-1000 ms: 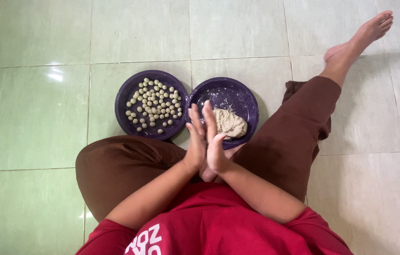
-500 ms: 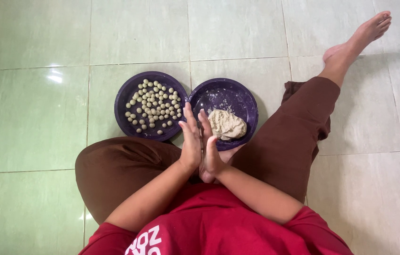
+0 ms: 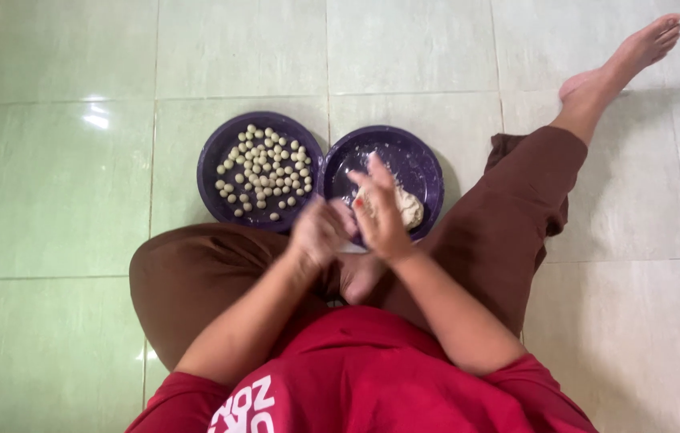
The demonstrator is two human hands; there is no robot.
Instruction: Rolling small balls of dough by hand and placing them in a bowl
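Dough lies as a pale lump in the right purple plate, which sits on the tiled floor just before our knees. Our right hand hovers over that plate with its fingers spread loosely, partly covering the lump. Our left hand is beside it, blurred, and we cannot tell whether it holds anything. Touching this plate, the left purple plate carries many small dough balls.

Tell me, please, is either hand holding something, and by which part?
It cannot be told. The left hand and right hand are blurred above the dough plate; nothing visible between them.
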